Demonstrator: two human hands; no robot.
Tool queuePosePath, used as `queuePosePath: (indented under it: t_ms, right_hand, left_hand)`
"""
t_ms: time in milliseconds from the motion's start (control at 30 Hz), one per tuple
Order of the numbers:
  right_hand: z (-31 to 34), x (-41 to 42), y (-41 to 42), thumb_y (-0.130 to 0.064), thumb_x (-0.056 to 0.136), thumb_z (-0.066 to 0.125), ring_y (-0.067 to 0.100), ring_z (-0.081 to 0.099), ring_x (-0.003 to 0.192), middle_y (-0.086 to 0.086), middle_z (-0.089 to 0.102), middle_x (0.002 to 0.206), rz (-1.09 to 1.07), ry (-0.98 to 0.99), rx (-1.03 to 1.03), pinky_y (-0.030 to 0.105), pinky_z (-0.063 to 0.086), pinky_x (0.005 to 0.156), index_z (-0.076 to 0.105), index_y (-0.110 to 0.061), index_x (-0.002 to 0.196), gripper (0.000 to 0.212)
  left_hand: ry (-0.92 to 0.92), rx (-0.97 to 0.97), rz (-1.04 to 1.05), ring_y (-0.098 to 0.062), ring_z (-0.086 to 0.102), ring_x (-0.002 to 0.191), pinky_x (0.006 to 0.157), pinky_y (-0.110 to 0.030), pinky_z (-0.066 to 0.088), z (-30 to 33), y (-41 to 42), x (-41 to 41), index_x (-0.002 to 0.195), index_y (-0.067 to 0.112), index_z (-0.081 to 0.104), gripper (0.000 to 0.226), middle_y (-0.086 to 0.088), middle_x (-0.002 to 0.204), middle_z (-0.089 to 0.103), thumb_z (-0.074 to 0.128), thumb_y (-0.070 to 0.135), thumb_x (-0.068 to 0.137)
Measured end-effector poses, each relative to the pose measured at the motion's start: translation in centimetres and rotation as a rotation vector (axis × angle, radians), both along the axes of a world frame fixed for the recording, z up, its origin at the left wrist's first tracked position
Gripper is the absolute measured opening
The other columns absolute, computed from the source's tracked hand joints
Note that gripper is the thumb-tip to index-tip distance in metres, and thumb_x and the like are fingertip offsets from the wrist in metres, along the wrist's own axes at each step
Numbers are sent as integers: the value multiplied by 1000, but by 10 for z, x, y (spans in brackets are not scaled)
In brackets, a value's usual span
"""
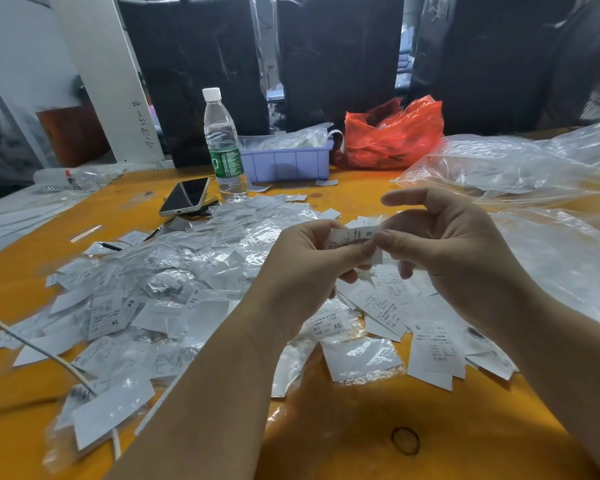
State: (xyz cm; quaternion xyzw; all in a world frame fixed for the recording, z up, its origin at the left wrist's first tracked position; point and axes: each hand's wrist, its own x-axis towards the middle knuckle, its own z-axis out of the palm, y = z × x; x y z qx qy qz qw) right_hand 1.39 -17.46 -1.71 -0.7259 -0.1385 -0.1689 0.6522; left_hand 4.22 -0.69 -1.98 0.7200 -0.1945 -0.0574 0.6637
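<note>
A white size label [352, 236] marked "S" is held above the table between both hands. My left hand [302, 265] pinches its left end with curled fingers. My right hand [444, 247] pinches its right end between thumb and fingers, with the index finger stretched out above. Under and around the hands lies a big heap of white labels and small clear bags [174, 289], marked XS, S and XL, spread over the orange table [378, 427].
A phone [186, 197], a water bottle [222, 143], a purple tray [286, 162] and a red plastic bag [395, 133] stand at the back. Large clear plastic bags [520, 164] lie on the right. A white cable [42, 351] crosses the left front. Dark wrapped bundles stand behind.
</note>
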Motion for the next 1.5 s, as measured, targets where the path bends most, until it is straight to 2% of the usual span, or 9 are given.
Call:
queuePosePath:
  t_ms: [267,367,533,600,767,933,1100,1233,1500]
  right_hand:
    - [1,2,-2,-7,74,75,11,61,58,6,74,78,45,45,-16,22,48,48,61,-15,111,40]
    - [2,2,-3,-7,71,75,9,58,54,5,73,75,49,58,5,21,47,47,61,-15,109,41]
    - [-1,2,-1,-8,67,76,9,57,54,4,68,70,65,79,23,21,48,49,62,-13,109,45]
    - [-3,2,1,-4,70,76,10,57,54,8,68,72,66,77,6,22,49,49,62,-15,108,43]
    - [-4,2,1,-20,64,76,11,63,58,-1,71,72,43,71,-43,22,51,50,61,-18,109,48]
    - [-3,5,-3,-8,70,78,16,64,63,6,73,78,0,75,9,23,52,51,63,-18,107,41]
    - [-3,4,-2,-6,72,77,16,68,68,1,72,75,7,76,-1,23,55,53,62,-16,108,41]
    - [-3,5,-2,-5,73,77,16,69,69,1,72,75,5,76,13,24,55,54,62,-16,108,40]
    - [-8,6,-2,-11,71,79,16,72,80,2,74,84,8,78,-13,23,56,62,64,-21,107,41]
  left_hand:
    - [32,45,-29,-5,54,56,47,-18,40,3,5,1,84,15,73,20,2,68,68,74,33,76]
    - [71,-2,10,-7,58,60,48,-20,43,5,6,2,83,15,72,12,1,70,69,67,24,89]
    - [78,-73,100,-6,56,60,51,-20,41,3,3,2,71,20,71,15,0,71,68,70,24,86]
    - [73,-80,118,-7,54,61,52,-20,40,1,1,1,73,19,72,13,0,71,66,71,25,85]
    - [22,-15,91,-5,53,60,50,-14,41,0,-3,-2,74,20,75,11,1,70,65,73,27,83]
    - [53,-110,208,-8,56,61,52,-21,43,3,1,1,87,16,70,5,3,72,68,67,20,89]
    - [-91,-42,222,-3,58,60,51,-15,44,1,-3,-3,80,17,71,8,4,70,69,69,12,87]
    - [-150,4,288,3,59,63,53,-13,44,-2,-4,-2,89,22,71,5,7,80,71,71,18,86]
    - [-316,161,216,-8,65,71,61,-18,52,-3,-9,-8,87,24,74,9,9,76,71,67,18,89]
